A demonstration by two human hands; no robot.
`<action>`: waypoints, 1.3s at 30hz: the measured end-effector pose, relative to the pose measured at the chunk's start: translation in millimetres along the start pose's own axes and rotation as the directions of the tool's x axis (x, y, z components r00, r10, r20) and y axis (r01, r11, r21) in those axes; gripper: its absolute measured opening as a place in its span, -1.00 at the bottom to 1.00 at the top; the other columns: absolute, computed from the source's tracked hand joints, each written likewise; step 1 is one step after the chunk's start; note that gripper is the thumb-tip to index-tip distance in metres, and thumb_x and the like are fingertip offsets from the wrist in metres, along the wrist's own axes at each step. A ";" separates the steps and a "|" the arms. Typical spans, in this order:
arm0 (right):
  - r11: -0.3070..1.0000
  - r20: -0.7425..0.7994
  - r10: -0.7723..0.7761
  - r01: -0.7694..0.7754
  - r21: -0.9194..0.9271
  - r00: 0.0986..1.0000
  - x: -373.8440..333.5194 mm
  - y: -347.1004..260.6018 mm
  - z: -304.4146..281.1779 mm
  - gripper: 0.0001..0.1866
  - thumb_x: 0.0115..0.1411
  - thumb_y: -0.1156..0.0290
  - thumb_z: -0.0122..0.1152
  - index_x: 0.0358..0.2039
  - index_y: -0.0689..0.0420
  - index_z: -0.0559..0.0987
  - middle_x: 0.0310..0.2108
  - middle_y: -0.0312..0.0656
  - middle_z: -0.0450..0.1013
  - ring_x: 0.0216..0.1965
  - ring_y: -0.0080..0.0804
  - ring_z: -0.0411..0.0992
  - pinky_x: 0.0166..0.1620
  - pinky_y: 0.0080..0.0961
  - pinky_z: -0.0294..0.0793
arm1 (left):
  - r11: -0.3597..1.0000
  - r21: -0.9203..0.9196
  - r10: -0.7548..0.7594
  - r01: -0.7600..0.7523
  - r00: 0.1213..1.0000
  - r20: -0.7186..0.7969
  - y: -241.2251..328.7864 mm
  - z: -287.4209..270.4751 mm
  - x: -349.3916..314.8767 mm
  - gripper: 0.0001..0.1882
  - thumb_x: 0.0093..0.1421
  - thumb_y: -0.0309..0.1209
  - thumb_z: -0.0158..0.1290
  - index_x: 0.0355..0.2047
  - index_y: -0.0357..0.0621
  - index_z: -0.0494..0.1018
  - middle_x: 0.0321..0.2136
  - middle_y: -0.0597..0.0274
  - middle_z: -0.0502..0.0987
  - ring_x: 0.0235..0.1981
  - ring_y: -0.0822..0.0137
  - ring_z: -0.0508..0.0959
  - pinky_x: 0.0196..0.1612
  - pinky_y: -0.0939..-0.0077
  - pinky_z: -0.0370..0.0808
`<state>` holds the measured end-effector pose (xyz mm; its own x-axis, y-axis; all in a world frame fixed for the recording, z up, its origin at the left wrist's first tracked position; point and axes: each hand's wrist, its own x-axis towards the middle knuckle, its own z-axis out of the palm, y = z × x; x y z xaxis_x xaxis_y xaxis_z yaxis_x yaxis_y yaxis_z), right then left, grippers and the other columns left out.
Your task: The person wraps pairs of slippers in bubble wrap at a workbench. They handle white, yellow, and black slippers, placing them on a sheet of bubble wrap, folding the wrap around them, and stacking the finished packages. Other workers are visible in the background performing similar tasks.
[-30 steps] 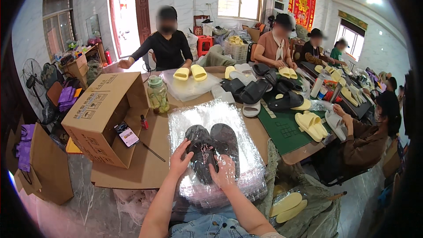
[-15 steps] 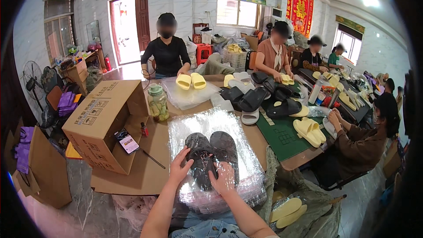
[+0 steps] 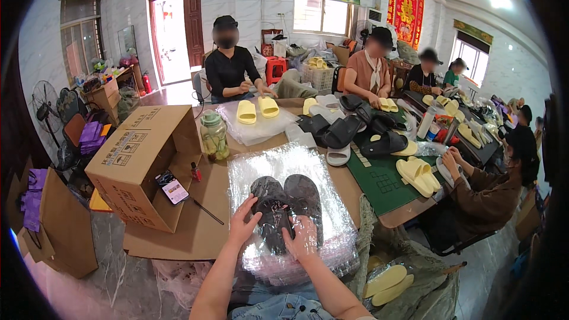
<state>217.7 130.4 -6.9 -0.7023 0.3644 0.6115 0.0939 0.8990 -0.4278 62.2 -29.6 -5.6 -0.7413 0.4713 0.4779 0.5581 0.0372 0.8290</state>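
A pair of black slide slippers lies side by side in a clear plastic bag, on a stack of clear bags [image 3: 335, 219] in front of me. My left hand [image 3: 242, 225] presses along the outer edge of the left slipper [image 3: 271, 201], thumb bent over it. On that slipper's inner side rests my right hand [image 3: 303, 239], its thumb against the strap and its fingers over the lower part of the right slipper [image 3: 303, 194]. Shiny film covers parts of my right hand; I cannot tell whether it reaches inside the bag.
Left stands an open cardboard box [image 3: 139, 166] with a phone [image 3: 172, 189], beside a lidded jar [image 3: 214, 136]. Yellow slippers [image 3: 259, 110] sit on plastic opposite. Black slippers [image 3: 341, 133] pile up right, by a green mat [image 3: 379, 185]. Several co-workers sit around.
My hands stay nearly still on the left slipper. The co-worker opposite has drawn their hands off the yellow slippers. The whole view shifts slightly.
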 end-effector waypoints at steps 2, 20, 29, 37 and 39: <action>1.000 -0.014 -0.018 0.018 0.011 1.000 0.8 -0.4 -0.7 -0.59 0.13 0.25 0.36 -0.04 0.17 0.59 -0.09 0.02 0.43 0.02 0.05 0.40 0.08 -0.03 0.36 | 0.999 -0.038 -0.007 0.007 1.000 -0.009 -5.2 1.4 -0.9 -0.44 0.23 -0.35 0.23 0.24 -0.08 0.43 0.31 0.00 0.37 0.34 0.12 0.36 0.36 0.31 0.29; 1.000 -0.003 0.017 -0.017 0.005 1.000 0.1 -1.4 -1.1 -0.59 0.13 0.26 0.36 -0.04 0.17 0.60 -0.07 0.03 0.45 0.04 0.06 0.39 0.10 -0.04 0.37 | 1.000 -0.025 -0.007 0.007 1.000 -0.005 1.8 0.1 0.3 -0.44 0.22 -0.35 0.22 0.24 -0.09 0.44 0.32 0.01 0.37 0.34 0.12 0.35 0.37 0.31 0.27; 1.000 0.004 0.012 -0.012 0.003 1.000 -0.5 1.8 2.1 -0.60 0.14 0.24 0.35 -0.05 0.18 0.60 -0.06 0.04 0.45 0.05 0.08 0.39 0.12 -0.01 0.35 | 1.000 -0.024 -0.017 0.017 1.000 -0.004 -0.4 0.4 0.8 -0.45 0.22 -0.36 0.22 0.23 -0.05 0.45 0.32 0.03 0.36 0.35 0.14 0.34 0.36 0.31 0.27; 1.000 0.016 0.022 -0.022 0.004 1.000 0.9 -3.2 -3.3 -0.59 0.14 0.25 0.35 -0.04 0.17 0.60 -0.06 0.05 0.46 0.06 0.08 0.39 0.11 0.00 0.36 | 1.000 0.008 -0.011 0.011 1.000 -0.003 -1.2 -0.5 0.7 -0.46 0.22 -0.36 0.23 0.23 -0.05 0.45 0.32 0.02 0.36 0.35 0.14 0.35 0.36 0.30 0.27; 1.000 0.006 0.016 -0.016 0.005 1.000 0.1 -0.7 -0.5 -0.59 0.14 0.24 0.35 -0.04 0.17 0.60 -0.06 0.05 0.46 0.06 0.07 0.39 0.10 0.00 0.36 | 1.000 0.000 -0.010 0.010 1.000 -0.006 -1.5 -0.3 0.8 -0.46 0.22 -0.36 0.23 0.23 -0.05 0.45 0.32 0.02 0.37 0.34 0.14 0.35 0.36 0.30 0.27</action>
<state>217.9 130.0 -6.2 -0.7046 0.3778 0.6007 0.1017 0.8916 -0.4413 60.6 -29.6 -6.4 -0.7490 0.4654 0.4717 0.5510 0.0419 0.8335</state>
